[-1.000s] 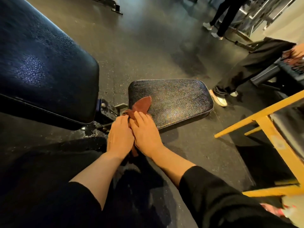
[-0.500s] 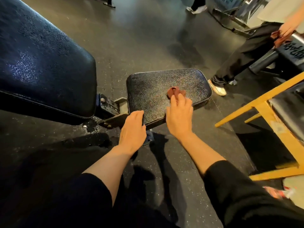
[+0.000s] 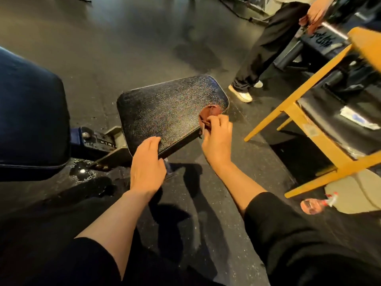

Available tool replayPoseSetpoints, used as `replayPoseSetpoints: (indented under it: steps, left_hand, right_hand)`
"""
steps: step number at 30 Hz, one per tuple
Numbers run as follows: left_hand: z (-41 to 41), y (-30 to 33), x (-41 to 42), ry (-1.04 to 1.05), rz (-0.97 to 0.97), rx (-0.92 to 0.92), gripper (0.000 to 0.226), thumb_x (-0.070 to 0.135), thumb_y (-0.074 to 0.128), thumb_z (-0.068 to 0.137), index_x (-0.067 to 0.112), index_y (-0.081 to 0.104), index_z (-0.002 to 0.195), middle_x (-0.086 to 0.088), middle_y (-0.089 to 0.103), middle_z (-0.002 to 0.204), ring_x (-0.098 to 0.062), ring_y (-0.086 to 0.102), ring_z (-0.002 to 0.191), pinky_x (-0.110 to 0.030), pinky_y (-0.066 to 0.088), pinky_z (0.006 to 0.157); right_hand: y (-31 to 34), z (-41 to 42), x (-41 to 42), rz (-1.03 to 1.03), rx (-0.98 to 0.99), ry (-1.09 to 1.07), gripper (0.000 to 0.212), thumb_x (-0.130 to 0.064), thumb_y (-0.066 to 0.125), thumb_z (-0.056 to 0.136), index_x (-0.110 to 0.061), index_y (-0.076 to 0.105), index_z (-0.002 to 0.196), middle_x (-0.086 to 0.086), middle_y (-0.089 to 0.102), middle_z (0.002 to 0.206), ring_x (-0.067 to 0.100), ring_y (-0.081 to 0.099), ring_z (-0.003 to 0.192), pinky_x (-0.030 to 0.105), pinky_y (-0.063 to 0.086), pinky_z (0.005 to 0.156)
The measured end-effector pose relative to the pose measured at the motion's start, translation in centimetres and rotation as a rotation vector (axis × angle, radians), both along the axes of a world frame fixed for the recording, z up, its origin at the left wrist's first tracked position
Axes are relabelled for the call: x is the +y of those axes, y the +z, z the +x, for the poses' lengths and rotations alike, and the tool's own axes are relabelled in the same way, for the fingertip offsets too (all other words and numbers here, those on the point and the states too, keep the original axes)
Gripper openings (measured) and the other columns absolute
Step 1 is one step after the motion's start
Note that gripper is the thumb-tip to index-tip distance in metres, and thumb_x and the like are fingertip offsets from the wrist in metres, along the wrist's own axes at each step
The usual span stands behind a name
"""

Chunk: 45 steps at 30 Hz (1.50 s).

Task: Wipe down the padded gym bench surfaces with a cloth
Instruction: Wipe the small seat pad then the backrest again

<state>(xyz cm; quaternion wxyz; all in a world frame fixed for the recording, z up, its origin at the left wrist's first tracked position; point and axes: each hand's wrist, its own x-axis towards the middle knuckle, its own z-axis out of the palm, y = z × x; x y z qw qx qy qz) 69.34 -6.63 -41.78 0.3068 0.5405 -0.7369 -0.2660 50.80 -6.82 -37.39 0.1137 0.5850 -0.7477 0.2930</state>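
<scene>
Sleeves of black cloth are seen nearest, pushed back from both bare forearms. The left hand [image 3: 147, 162] is laid flat, fingers straight and together, on the near edge of the seat pad [image 3: 165, 112], close to its near left corner. The right hand [image 3: 217, 137] is curled round a rust-brown cloth [image 3: 209, 114], which is bunched and pressed on the seat pad at its right edge, near the far right corner. The seat pad is black and pebbled, with a pale piped rim and rounded corners; most of its surface lies bare between the two hands and beyond them. At its left end a metal adjustment bracket [image 3: 103, 141] is marked with small numerals, of which 1 and 2 can be read. Just left of that, the dark blue back pad [image 3: 31, 124] is cut off by the picture's edge. Open dark floor [image 3: 123, 48] stretches behind the seat pad. At the right, close by, a yellow frame [image 3: 299, 116] slants across. Farther right, white writing on a black pad [image 3: 321, 40] is too blurred to be read, and another person's trouser legs [image 3: 261, 48] and pale shoes are seen.
</scene>
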Motion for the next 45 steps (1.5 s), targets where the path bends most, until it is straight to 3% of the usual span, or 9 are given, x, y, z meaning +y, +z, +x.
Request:
replayPoseSetpoints:
  steps: [4,8,11,18,24,30,34,40,45]
  left_hand:
    - [-0.2,-0.5,-0.3,-0.039,-0.081,-0.141,0.062,0.003,0.063,0.082,0.005,0.043,0.14,-0.012,0.041,0.145,-0.028,0.037,0.134,-0.043,0.022,0.115]
    - [-0.6,-0.8,-0.1,-0.101,-0.137,-0.168,0.065,0.001,0.065,0.077,0.003,0.044,0.139,-0.013,0.043,0.145,-0.029,0.038,0.135,-0.05,0.02,0.116]
    - [-1.0,-0.6,0.1,-0.151,-0.147,-0.181,0.067,0.002,0.065,0.079,0.002,0.04,0.141,-0.011,0.04,0.147,-0.026,0.034,0.138,-0.051,0.016,0.116]
    - [-0.6,-0.1,-0.1,-0.192,-0.139,-0.247,0.072,0.004,0.061,0.082,0.009,0.031,0.147,-0.003,0.03,0.154,-0.018,0.024,0.143,-0.045,0.001,0.117]
    - [0.3,-0.3,-0.2,-0.252,-0.117,-0.231,0.073,0.004,0.055,0.086,0.013,0.022,0.151,0.001,0.018,0.158,-0.014,0.014,0.146,-0.04,-0.01,0.115]
    - [0.8,-0.5,-0.3,-0.123,-0.092,-0.062,0.066,-0.009,0.051,0.08,0.008,0.04,0.143,-0.006,0.035,0.152,-0.021,0.027,0.142,-0.041,0.004,0.118]
    - [3.0,-1.6,-0.7,0.063,-0.035,-0.023,0.064,-0.013,0.051,0.076,0.004,0.047,0.137,-0.013,0.044,0.144,-0.029,0.038,0.134,-0.041,0.025,0.115]
    - [4.5,-2.6,-0.1,0.069,0.056,0.014,0.071,-0.014,0.045,0.079,0.014,0.04,0.144,-0.003,0.034,0.152,-0.019,0.028,0.14,-0.029,0.019,0.116]
    - [5.1,-2.8,0.2,0.086,0.092,0.073,0.074,-0.016,0.042,0.078,0.016,0.039,0.144,-0.001,0.034,0.152,-0.016,0.026,0.141,-0.027,0.016,0.116]
  right_hand:
    - [-1.4,3.0,1.3,0.049,-0.029,0.271,0.017,0.0,0.06,0.075,-0.004,0.062,0.091,0.013,0.053,0.098,0.033,0.051,0.088,0.036,0.041,0.076]
    - [1.6,-0.3,1.0,-0.22,-0.168,-0.093,0.017,0.004,0.058,0.077,-0.004,0.064,0.091,0.013,0.053,0.109,0.032,0.054,0.096,0.036,0.044,0.086]
    - [3.0,-3.0,-1.7,-0.097,-0.151,-0.318,0.019,-0.001,0.056,0.085,0.0,0.059,0.105,0.017,0.047,0.126,0.037,0.05,0.106,0.032,0.033,0.087]
    - [-2.2,1.1,2.0,0.001,-0.226,0.013,0.021,0.009,0.049,0.075,-0.007,0.053,0.088,0.013,0.049,0.098,0.032,0.051,0.09,0.045,0.044,0.079]
    - [0.7,-1.2,-1.2,-0.213,-0.322,-0.165,0.016,0.005,0.057,0.08,-0.002,0.057,0.094,0.013,0.046,0.108,0.028,0.052,0.097,0.028,0.041,0.086]
    - [-4.4,5.0,2.9,-0.015,-0.363,0.096,0.021,0.013,0.056,0.072,-0.005,0.059,0.083,0.002,0.044,0.096,0.01,0.049,0.082,0.03,0.046,0.078]
    - [-2.6,3.2,2.2,-0.201,-0.41,-0.112,0.019,0.01,0.058,0.077,-0.001,0.058,0.093,0.01,0.045,0.101,0.004,0.042,0.083,0.007,0.034,0.078]
    - [-5.7,10.0,3.0,-0.034,-0.459,0.088,0.018,0.01,0.056,0.079,-0.003,0.058,0.091,0.004,0.041,0.103,-0.003,0.045,0.083,0.013,0.041,0.078]
    - [-5.8,10.5,4.4,-0.044,-0.417,0.142,0.018,0.011,0.056,0.079,-0.002,0.06,0.091,0.004,0.044,0.102,0.0,0.043,0.09,-0.001,0.03,0.084]
